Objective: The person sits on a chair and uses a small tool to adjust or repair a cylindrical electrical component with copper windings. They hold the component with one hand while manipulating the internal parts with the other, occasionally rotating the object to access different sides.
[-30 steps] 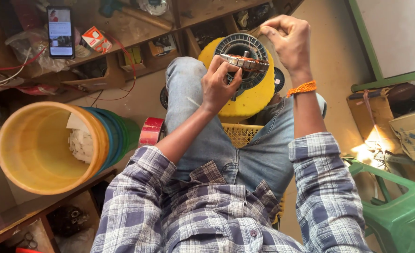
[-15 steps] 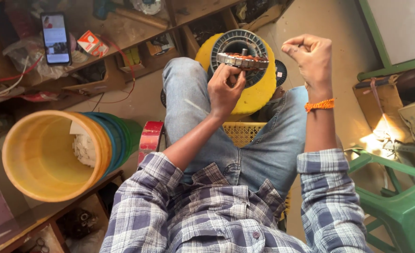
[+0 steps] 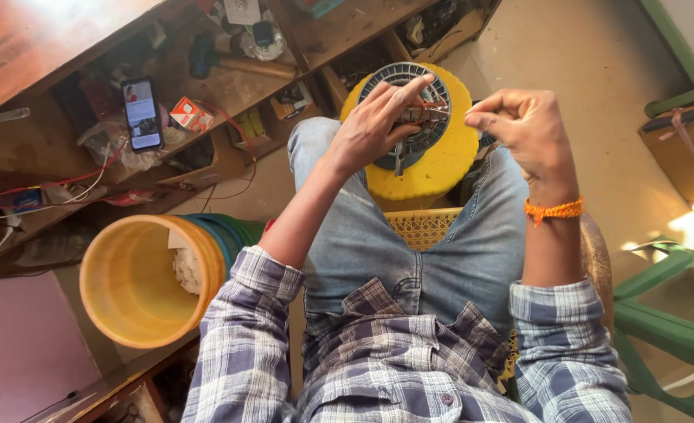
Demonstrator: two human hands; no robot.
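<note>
I sit with my knees apart over a yellow round stool (image 3: 441, 172) that carries a dark round grille (image 3: 394, 78). My left hand (image 3: 374, 125) grips a small metal ring wound with copper wire (image 3: 425, 113), held just above the grille. My right hand (image 3: 519, 129), with an orange band on its wrist, is close to the right of the ring. Its thumb and fingers are pinched together. Whatever is between them is too thin to make out.
A yellow bucket (image 3: 127, 282) holding white cloth (image 3: 184, 270) stands at my left, with blue and green tubs nested behind it. A wooden shelf (image 3: 229, 86) ahead holds a lit phone (image 3: 141, 113), wires and small boxes. A green plastic chair (image 3: 668, 321) is at my right.
My right hand has come down and leftward from a raised position to just beside the ring. My left hand has kept hold of the ring over the grille.
</note>
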